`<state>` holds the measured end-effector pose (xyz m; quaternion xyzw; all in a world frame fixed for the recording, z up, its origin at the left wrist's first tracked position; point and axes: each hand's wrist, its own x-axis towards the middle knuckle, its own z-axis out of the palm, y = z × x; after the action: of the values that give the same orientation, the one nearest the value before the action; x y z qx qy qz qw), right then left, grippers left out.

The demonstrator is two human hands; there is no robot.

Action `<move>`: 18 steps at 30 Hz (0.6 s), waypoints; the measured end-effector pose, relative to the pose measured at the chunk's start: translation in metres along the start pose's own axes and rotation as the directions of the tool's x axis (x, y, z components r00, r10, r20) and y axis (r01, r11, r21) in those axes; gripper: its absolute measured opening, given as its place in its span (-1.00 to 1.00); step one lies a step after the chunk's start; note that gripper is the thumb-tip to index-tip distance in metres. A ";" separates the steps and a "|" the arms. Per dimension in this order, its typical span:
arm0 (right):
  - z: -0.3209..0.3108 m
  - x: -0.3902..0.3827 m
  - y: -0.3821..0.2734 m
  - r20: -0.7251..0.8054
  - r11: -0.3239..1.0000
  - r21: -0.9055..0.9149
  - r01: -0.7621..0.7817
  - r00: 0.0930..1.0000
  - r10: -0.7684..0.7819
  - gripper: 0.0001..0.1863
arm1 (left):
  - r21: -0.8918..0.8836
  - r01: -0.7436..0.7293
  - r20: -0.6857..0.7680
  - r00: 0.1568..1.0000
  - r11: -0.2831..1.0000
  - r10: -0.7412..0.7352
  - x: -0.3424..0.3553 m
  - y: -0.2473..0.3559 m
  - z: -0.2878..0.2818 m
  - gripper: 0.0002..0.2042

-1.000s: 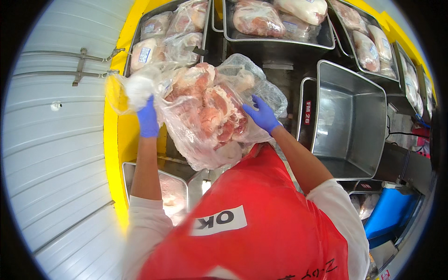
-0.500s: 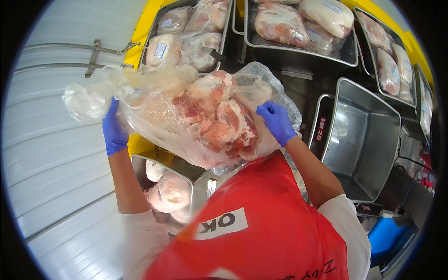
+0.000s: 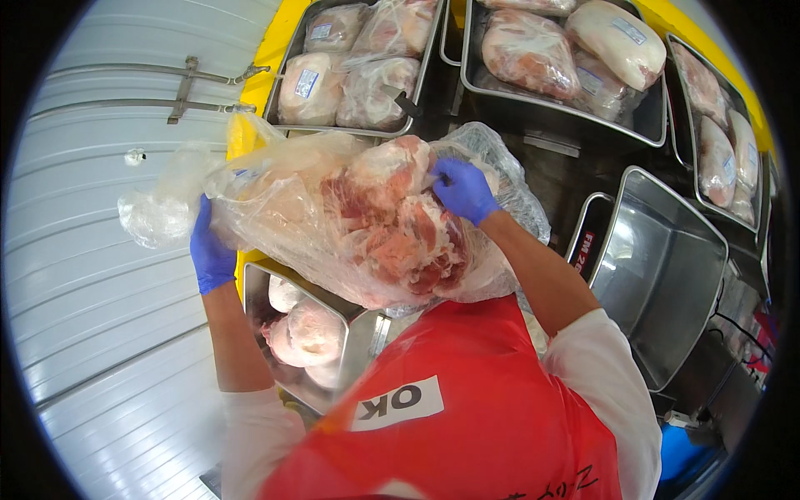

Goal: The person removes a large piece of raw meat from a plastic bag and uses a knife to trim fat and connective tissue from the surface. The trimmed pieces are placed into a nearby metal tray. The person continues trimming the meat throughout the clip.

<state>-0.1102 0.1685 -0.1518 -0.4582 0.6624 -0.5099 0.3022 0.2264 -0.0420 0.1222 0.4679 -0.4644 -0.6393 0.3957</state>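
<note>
Meat (image 3: 396,254) between left hand (image 3: 212,250) and right hand (image 3: 463,192)

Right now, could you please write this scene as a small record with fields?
Left hand: blue-gloved, against the left part of a crinkled clear plastic bag; fingers partly hidden
Right hand: blue-gloved, fingers curled at the bulky red-and-white raw meat; grip unclear
Far side: rectangular grey steel tubs holding plastic-wrapped meat pieces
Right side: another such tub

Working at a distance, I count two gloved hands (image 3: 463,192), one red apron (image 3: 496,387), one white patch (image 3: 400,403), two wall pipes (image 3: 108,105) and at least five steel tubs (image 3: 658,275), the upper-left one holding four bagged cuts of meat (image 3: 302,102).
</note>
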 end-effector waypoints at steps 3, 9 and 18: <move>-0.005 -0.041 -0.021 -0.035 0.993 0.112 0.038 0.999 -0.035 -0.86 | -0.008 -0.004 -0.047 0.999 1.000 0.003 -0.003 0.000 -0.012 -0.49; -0.030 -0.102 -0.060 0.004 0.973 0.095 0.212 0.977 -0.213 -0.86 | -0.072 -0.017 -0.080 0.997 0.997 0.011 -0.016 0.009 -0.052 -0.47; -0.112 -0.087 -0.046 0.052 0.976 -0.206 -0.070 0.995 0.083 -0.69 | -0.018 -0.111 -0.259 0.960 0.994 0.103 -0.033 0.071 -0.087 -0.47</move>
<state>-0.1594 0.2904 -0.0809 -0.4759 0.7189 -0.4135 0.2928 0.3241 -0.0483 0.1870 0.5150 -0.4233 -0.5581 0.4942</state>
